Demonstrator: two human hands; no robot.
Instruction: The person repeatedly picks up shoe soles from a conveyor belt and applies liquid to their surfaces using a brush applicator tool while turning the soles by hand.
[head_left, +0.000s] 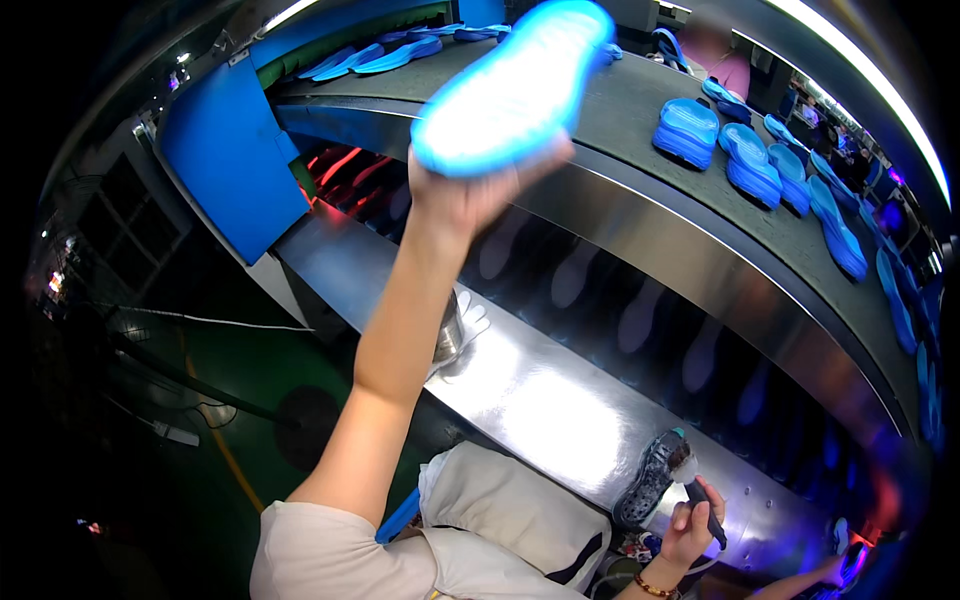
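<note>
My left hand (470, 190) is raised toward the upper conveyor, its fingers closed around the near end of a shoe sole (515, 90). The sole's face glares white, with a bright blue rim. Low on the right, my right hand (688, 530) grips the black handle of a brush (697, 490). The brush's pale head is close to a dark grey, patterned shoe-shaped piece (645, 482) on the metal ledge; whether they touch, I cannot tell.
Blue soles (755, 165) stand in a row along the curved dark conveyor (620, 105), others (400, 55) at its far left. Below it, sole shapes hang in a dark opening. A metal cup (448, 335) and white glove (470, 325) lie on the ledge (540, 390). Another person's arm (805, 580) reaches in at lower right.
</note>
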